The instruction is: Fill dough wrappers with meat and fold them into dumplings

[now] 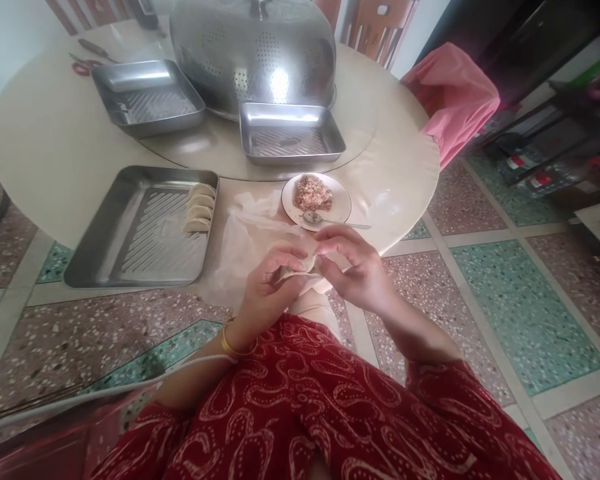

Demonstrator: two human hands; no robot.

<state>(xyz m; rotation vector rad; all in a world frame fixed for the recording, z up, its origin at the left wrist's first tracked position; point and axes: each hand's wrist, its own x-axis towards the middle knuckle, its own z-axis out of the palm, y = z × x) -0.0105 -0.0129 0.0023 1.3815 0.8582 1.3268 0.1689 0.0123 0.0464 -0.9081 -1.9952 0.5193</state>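
1. Terrazzo flooring in speckled pink and green panels surrounds a round cream table (45, 147). A small white plate (341, 200) near the table's front edge serves as the landmark for everything below.
2. Far left of the plate, at the table's back edge, lie red-handled scissors (83, 67).
3. Left of the plate and further back sits an empty steel tray (147, 97).
4. Just left of the plate, at the front edge, a large ridged steel tray (140, 230) holds three folded dumplings (199, 208) stacked along its right side.
5. Between that tray and the plate lies a sheet of clear plastic (240, 233).
6. In front of the plate, the person's left hand (263, 290) cups a pale dumpling wrapper (300, 267), fingers curled closed around its edge. A yellow bangle (233, 347) circles the wrist.
7. The plate itself carries a mound of minced filling (312, 193) with a metal spoon (330, 220) resting on its near side.
8. Directly behind the plate sits another empty steel tray (290, 133), and behind that a large perforated steel dome cover (253, 50).
9. Just in front and slightly right of the plate, the right hand (357, 270) pinches the same wrapper from the other side, thumb and fingertips pressed together on it.
10. Well to the right of the plate, pink cloth (453, 100) drapes over a chair.
11. Nearest the viewer, a red patterned garment (330, 413) covers the person's lap.
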